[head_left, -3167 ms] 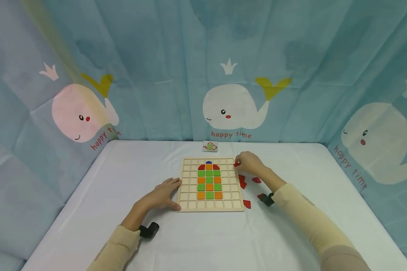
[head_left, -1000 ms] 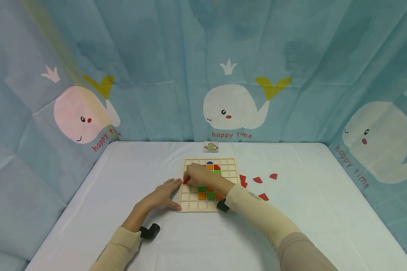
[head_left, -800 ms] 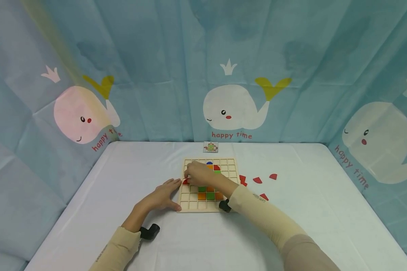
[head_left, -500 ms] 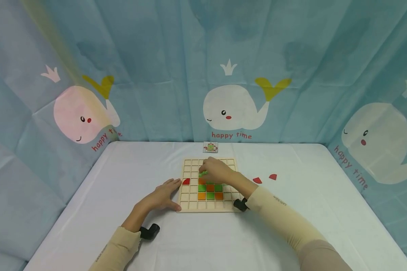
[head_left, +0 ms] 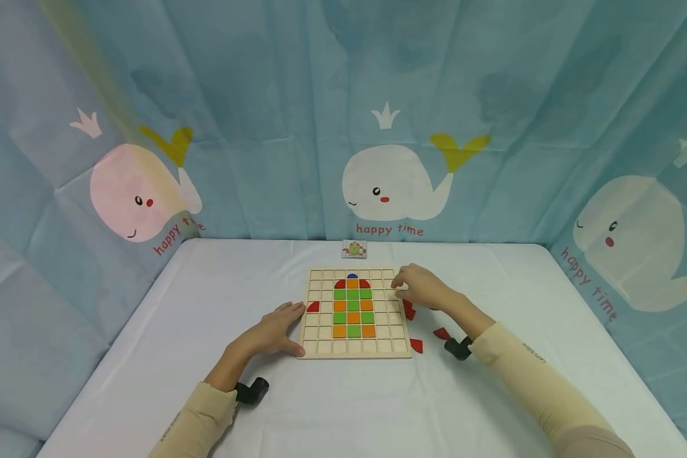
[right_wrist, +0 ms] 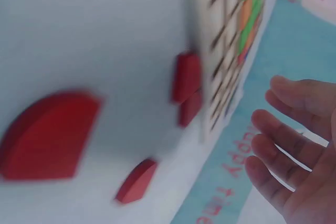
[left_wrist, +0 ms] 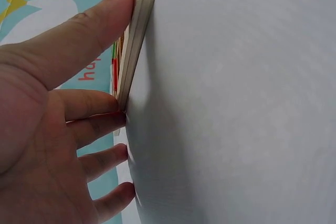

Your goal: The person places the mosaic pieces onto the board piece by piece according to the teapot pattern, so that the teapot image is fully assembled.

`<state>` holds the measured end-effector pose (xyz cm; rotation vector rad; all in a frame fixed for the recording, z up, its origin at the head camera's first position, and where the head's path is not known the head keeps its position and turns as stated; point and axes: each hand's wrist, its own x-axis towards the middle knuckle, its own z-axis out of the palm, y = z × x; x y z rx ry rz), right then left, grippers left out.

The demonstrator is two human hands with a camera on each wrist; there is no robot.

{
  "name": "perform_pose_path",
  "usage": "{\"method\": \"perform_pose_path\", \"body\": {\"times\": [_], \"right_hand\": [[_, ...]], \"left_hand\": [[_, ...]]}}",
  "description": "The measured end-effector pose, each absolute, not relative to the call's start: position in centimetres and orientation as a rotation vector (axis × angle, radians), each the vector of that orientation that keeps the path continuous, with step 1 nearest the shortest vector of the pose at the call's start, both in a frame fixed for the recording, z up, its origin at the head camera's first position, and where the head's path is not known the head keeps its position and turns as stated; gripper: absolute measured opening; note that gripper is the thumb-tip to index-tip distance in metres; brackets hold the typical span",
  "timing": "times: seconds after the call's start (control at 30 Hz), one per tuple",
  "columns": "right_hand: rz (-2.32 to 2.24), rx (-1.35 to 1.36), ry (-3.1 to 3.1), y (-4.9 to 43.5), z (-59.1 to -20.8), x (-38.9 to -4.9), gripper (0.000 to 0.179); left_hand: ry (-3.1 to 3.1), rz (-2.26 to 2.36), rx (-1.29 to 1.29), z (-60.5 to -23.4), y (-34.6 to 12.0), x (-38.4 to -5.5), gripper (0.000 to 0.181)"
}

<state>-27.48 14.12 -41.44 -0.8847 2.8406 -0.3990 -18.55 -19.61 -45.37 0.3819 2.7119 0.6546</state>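
Note:
A wooden grid board lies on the white table with orange and green squares, two red quarter-round tiles and a blue piece in its middle columns. One more red quarter-round tile sits in a leftmost cell. My left hand rests at the board's left edge; in the left wrist view its thumb touches the rim and its fingers spread straight. Over the board's right edge is my right hand, holding nothing, its fingers loosely bent in the right wrist view. Below it lie two red tiles against the board.
More loose red tiles lie right of the board, one near its front corner and one by the black wrist camera. A small picture card lies behind the board. A blue whale-print curtain surrounds the table.
My right hand carried a red quarter-round tile from the right to the leftmost column, let it go, then moved back over the right edge. My left hand stayed in place.

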Motion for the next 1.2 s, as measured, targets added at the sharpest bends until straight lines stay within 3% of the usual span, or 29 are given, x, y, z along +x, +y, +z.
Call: {"method": "perform_pose_path", "body": {"times": [0.23, 0.7, 1.07, 1.2], "right_hand": [[-0.372, -0.708, 2.813, 16.8, -43.1, -27.7, 0.017], [-0.252, -0.767, 2.787, 20.5, -44.4, -27.3, 0.026], [-0.318, -0.629, 2.814, 20.9, -44.0, -26.9, 0.018], [-0.31, -0.681, 2.8, 21.2, -43.9, -26.9, 0.027]], "left_hand": [[2.715, 0.655, 0.386, -45.6, -19.5, -18.4, 0.101], [2.714, 0.663, 0.387, -45.4, -19.7, -18.4, 0.099], [2.713, 0.661, 0.38, -45.1, -19.6, -18.4, 0.099], [2.706, 0.659, 0.364, -45.0, -19.6, -18.4, 0.099]]}}
